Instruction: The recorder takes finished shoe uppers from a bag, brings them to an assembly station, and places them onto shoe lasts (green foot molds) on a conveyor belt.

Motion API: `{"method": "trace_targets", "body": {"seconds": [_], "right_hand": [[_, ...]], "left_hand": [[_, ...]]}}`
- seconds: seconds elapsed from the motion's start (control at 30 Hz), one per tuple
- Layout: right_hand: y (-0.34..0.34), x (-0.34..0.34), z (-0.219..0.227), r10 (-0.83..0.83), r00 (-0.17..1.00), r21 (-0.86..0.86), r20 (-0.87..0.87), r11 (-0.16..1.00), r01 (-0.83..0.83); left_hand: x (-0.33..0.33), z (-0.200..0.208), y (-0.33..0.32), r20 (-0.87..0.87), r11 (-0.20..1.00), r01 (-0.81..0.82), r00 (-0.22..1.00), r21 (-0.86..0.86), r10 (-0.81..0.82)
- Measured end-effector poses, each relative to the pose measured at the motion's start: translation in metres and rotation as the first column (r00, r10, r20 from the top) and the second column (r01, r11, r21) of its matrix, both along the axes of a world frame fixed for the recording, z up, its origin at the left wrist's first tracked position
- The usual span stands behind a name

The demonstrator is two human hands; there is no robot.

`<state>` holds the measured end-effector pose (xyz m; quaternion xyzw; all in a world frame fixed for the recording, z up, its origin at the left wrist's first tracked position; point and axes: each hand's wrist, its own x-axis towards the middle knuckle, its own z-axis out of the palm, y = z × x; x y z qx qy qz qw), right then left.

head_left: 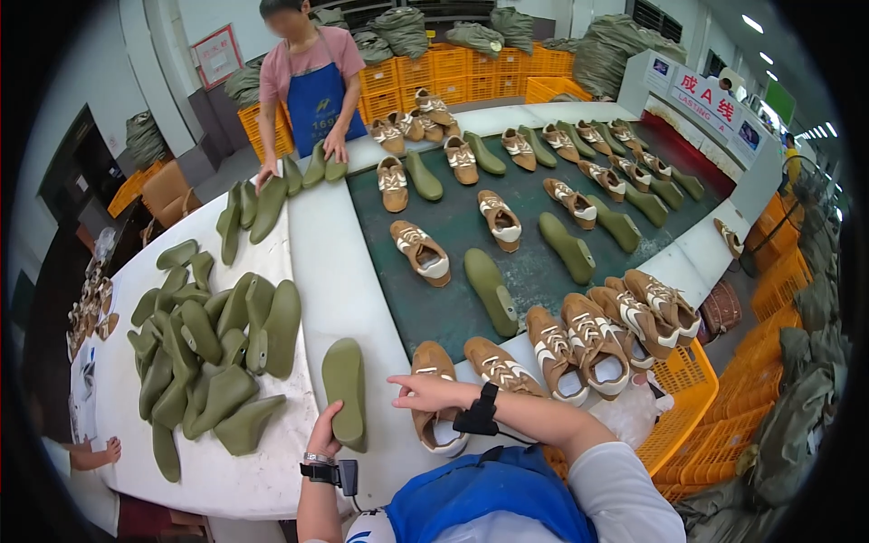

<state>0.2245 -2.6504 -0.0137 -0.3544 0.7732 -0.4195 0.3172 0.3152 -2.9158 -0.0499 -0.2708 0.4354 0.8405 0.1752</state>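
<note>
My left hand (326,430) grips a green shoe last (344,385) by its lower end, holding it sole up over the white table edge. To its right, my right hand (425,393) hovers empty above a brown-and-white sneaker (434,362), with the index finger stretched toward the last. Beside that hand a second sneaker (496,362) lies partly behind my forearm. A big heap of green lasts (204,339) fills the white table on my left. Sneakers and lasts stand in rows on the dark green belt (380,249) ahead.
Several sneakers (593,335) line the near right edge, above an orange crate (688,389). Across the table a person in a blue apron (321,90) touches lasts with both hands. Another person's hand (110,451) shows at far left. Stacked orange crates (416,72) stand behind.
</note>
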Motion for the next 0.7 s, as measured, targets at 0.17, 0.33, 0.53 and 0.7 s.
{"method": "trace_targets", "body": {"seconds": [0.17, 0.33, 0.53, 0.7], "right_hand": [[-0.006, 0.030, 0.048, -0.092, 0.843, -0.007, 0.530, 0.994, 0.113], [-0.002, 0.044, 0.048, -0.057, 0.770, -0.153, 0.636, 0.968, 0.198], [-0.003, 0.040, 0.048, -0.223, 0.679, -0.350, 0.700, 0.721, 0.598], [-0.035, 0.028, 0.042, -0.306, 0.902, 0.025, -0.304, 0.944, 0.329]], "left_hand": [[0.022, -0.016, 0.042, -0.119, 0.919, -0.207, 0.958, 0.335, 0.260], [0.033, 0.040, 0.079, -0.237, 0.874, -0.149, 0.929, 0.463, 0.284], [0.023, 0.055, 0.070, -0.211, 0.999, -0.002, 0.977, -0.048, -0.008], [0.031, -0.011, -0.038, -0.333, 0.176, -0.300, 0.920, -0.938, -0.206]]}}
